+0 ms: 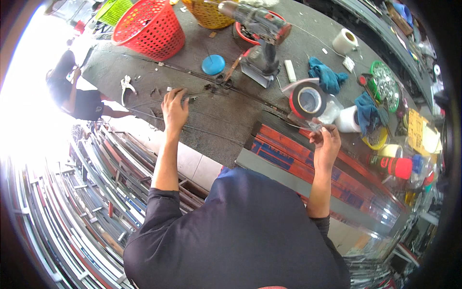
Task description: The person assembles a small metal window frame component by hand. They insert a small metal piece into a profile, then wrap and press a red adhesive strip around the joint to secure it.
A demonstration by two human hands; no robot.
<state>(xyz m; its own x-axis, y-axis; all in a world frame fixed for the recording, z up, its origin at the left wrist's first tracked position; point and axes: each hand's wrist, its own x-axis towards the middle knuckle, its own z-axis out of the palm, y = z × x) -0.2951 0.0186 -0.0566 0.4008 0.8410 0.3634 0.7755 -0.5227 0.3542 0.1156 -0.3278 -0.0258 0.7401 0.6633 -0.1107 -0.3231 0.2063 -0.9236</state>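
Observation:
My left hand (174,110) is over the dark worktable (211,132), its fingers curled and closed. A small dark piece shows at its fingertips, too little to name. Close by lie pliers with white handles (127,90), a blue round disc (213,64) and dark-handled scissors (223,80). On the other side, my right hand (326,149) pinches a small clear plastic bag (314,126) between thumb and fingers. Just beyond it sits a roll of black tape (308,100), with a white roll (348,119) at its right.
A cordless drill (262,43) stands upright at the far middle. Red (150,30) and yellow (204,13) baskets stand at the far edge. Blue cloths (327,75) and a green basket (385,86) are to the right. Red-and-blue wrapped bars (298,159) lie in front. Another person (72,91) is at left.

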